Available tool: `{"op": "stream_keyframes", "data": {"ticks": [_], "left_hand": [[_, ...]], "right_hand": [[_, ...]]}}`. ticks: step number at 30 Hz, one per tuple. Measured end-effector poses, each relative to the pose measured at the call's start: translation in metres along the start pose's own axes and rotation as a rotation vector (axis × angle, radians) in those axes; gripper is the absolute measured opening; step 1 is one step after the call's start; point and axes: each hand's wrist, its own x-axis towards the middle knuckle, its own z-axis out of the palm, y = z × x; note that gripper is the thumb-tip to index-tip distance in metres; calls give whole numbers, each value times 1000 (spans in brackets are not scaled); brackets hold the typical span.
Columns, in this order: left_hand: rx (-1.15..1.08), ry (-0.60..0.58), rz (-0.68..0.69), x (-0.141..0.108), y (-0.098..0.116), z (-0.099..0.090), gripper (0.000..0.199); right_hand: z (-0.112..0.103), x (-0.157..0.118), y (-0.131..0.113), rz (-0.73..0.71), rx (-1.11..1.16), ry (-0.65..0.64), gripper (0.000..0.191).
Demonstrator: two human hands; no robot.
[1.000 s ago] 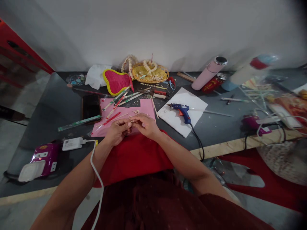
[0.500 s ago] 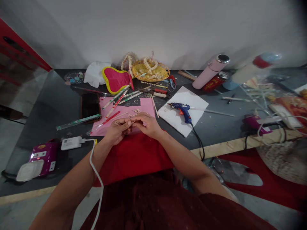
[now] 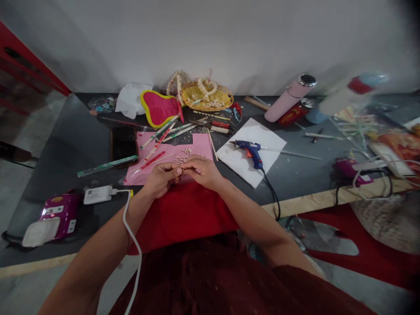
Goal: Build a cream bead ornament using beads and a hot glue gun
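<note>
My left hand [image 3: 163, 178] and my right hand [image 3: 204, 172] meet fingertip to fingertip above the near edge of a pink sheet [image 3: 144, 177]. Both are closed in a pinch. Whatever sits between the fingers is too small and too covered to make out. Just beyond the fingertips, several small pale wooden pieces [image 3: 187, 151] lie on the sheet. A red-wrapped stick [image 3: 154, 161] rests on the sheet left of my hands. Below my hands a red cloth [image 3: 193, 210] spreads over my lap.
A blue glue gun [image 3: 247, 150] lies on a white board [image 3: 265, 170] at right, its cord hanging over the table edge. Behind stand a yellow basket [image 3: 193, 105], a pink flask [image 3: 288, 98] and a red can [image 3: 297, 111]. A phone [image 3: 124, 144] and purple power strip [image 3: 62, 212] lie left.
Both hands stay together in nearly the same place, with only slight finger movement. The view has shifted very slightly.
</note>
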Motion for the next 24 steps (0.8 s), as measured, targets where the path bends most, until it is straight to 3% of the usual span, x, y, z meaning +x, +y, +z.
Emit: {"op": "stream_keyframes", "data": {"ticks": [11, 15, 24], "left_hand": [[-19, 29, -11, 1, -1, 1, 20], [-30, 44, -21, 1, -1, 0, 21], [27, 33, -22, 1, 2, 2, 23]], "right_hand": [[-2, 1, -2, 67, 60, -36, 11], [-4, 2, -2, 112, 133, -50, 21], [-2, 1, 1, 71, 49, -54, 12]]}}
